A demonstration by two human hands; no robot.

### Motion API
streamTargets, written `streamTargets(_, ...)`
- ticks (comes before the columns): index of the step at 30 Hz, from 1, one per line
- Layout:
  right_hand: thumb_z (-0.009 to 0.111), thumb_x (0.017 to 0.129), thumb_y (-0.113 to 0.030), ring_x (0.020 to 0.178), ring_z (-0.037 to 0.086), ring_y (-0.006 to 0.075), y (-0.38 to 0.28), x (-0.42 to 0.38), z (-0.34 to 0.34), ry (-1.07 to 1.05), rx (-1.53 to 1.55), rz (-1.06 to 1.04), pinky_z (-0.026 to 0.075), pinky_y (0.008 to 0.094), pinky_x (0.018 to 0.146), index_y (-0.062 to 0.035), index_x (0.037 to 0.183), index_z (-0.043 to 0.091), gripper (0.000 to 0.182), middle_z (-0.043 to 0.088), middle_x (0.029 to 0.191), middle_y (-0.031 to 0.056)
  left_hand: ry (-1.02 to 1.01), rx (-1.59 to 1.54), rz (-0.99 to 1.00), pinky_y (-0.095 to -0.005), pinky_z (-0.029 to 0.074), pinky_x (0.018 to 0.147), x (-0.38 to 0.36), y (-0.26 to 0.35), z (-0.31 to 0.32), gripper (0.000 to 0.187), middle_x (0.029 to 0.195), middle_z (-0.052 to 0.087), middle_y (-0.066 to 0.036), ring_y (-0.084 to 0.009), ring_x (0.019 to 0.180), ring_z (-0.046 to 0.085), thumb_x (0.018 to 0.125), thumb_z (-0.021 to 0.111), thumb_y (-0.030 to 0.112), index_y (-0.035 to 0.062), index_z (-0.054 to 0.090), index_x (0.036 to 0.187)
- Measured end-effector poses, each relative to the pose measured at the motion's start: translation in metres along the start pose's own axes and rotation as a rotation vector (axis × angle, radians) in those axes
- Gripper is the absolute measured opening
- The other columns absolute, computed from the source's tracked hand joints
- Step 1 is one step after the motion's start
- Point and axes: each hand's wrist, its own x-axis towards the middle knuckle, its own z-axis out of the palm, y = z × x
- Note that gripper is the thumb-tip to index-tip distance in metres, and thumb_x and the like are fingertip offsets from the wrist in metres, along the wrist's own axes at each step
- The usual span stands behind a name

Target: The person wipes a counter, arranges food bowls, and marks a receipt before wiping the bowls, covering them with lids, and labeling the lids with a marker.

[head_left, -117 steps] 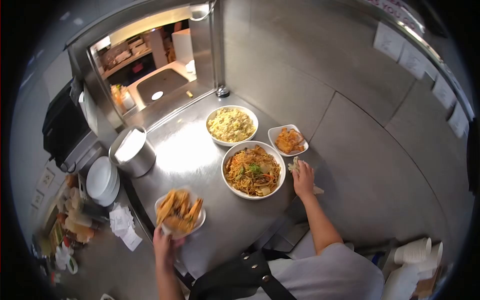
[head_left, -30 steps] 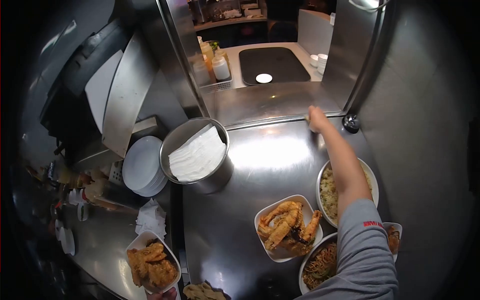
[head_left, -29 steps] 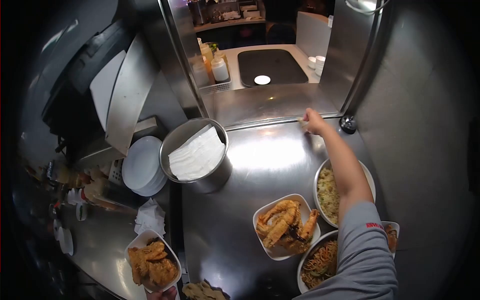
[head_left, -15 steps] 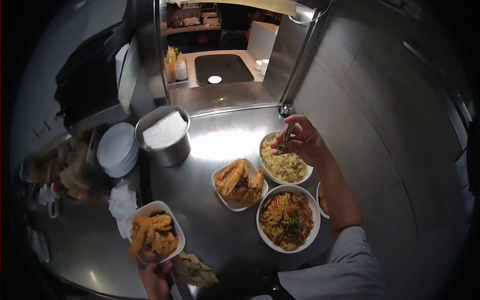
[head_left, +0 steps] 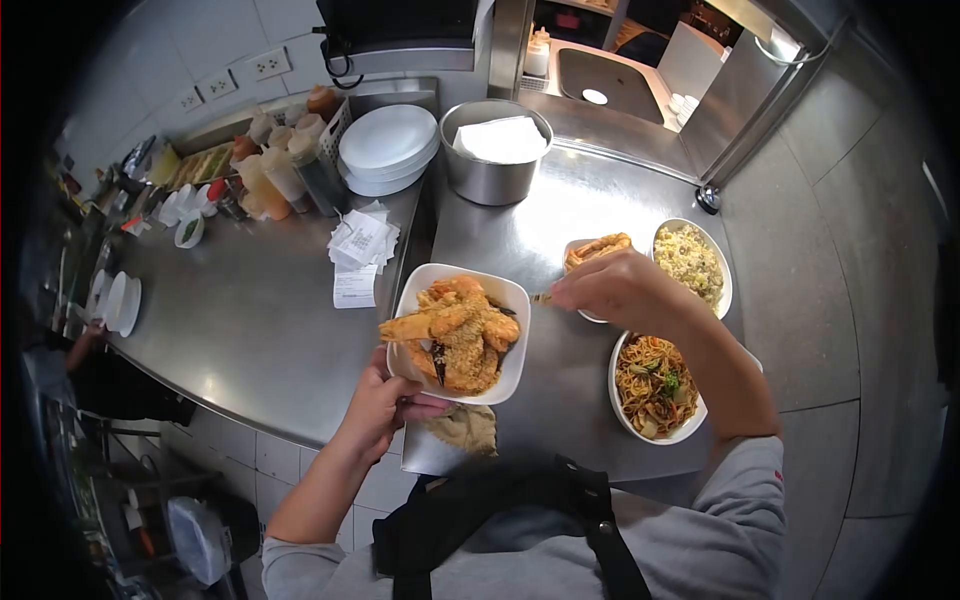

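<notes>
My left hand (head_left: pixel 385 400) is closed on the lower left edge of a white square bowl (head_left: pixel 518 335), thumb on the rim and fingers underneath. In that bowl lies battered fried food (head_left: pixel 455 335), some of it like prawns. Just right of it, my right hand (head_left: pixel 610 285) pinches a small slim patterned item (head_left: pixel 541 297), mostly hidden by the fingers. Beneath this hand is a second white bowl of fried food (head_left: pixel 600 248), partly covered. To the right are a bowl of fried rice (head_left: pixel 690 260) and a bowl of noodles with vegetables (head_left: pixel 655 385).
A crumpled tan cloth (head_left: pixel 465 428) lies at the counter's near edge. Paper slips (head_left: pixel 360 250), stacked white plates (head_left: pixel 388 145) and a steel pot (head_left: pixel 495 170) stand beyond. Sauce bottles (head_left: pixel 285 175) line the back left. At far left, another person's hand (head_left: pixel 88 335) is near white bowls.
The view has swung left. My left hand has raised the bowl of fried food towards the middle. My right hand has come from above the rice towards that bowl, still pinching the slim item.
</notes>
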Motion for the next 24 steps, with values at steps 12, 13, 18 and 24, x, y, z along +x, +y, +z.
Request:
streamTargets(12,0.061,0.075,0.006,0.088,0.061,0.0142,-0.025,-0.11,0.004,0.602,0.084,0.596,0.05,0.027,0.075,-0.0043,0.121,0.05,0.048,0.061,0.11,0.0103,-0.101,0.056,0.02,-0.0367,0.059,0.066,0.056,0.04,0.028,0.045,0.101,0.054,-0.022,-0.0312,0.077,0.066,0.077,0.041,-0.001,0.0008,0.024,0.119)
streamTargets(13,0.061,0.077,0.005,0.086,0.06,0.0122,-0.03,-0.142,0.012,0.745,0.054,0.765,0.049,0.0258,0.074,-0.0034,0.12,0.05,0.045,0.062,0.107,0.0097,-0.103,0.07,0.026,-0.0364,0.059,0.065,0.069,0.05,0.038,0.045,0.1,0.055,-0.022,-0.0312,0.075,0.066,0.077,0.041,-0.001,0.0014,0.025,0.12)
streamTargets(18,0.056,0.083,0.001,0.07,0.054,0.0064,-0.04,-0.279,0.059,1.418,-0.035,1.17,0.046,0.0202,0.064,-0.0009,0.11,0.054,0.027,0.06,0.085,0.003,-0.156,0.142,0.08,-0.0376,0.058,0.07,0.147,0.089,0.108,0.043,0.1,0.055,-0.022,-0.0303,0.077,0.065,0.079,0.04,0.0,0.0016,0.024,0.119)
streamTargets(24,0.055,0.084,-0.001,0.052,0.044,0.0051,-0.043,-0.371,0.142,1.448,-0.289,1.508,0.039,0.0193,0.046,-0.0013,0.11,0.051,0.027,0.05,0.067,-0.0004,-0.29,0.01,0.142,-0.0354,0.059,0.066,0.271,0.076,0.201,0.037,0.094,0.056,-0.023,-0.03,0.074,0.065,0.075,0.041,-0.005,-0.009,0.032,0.111)
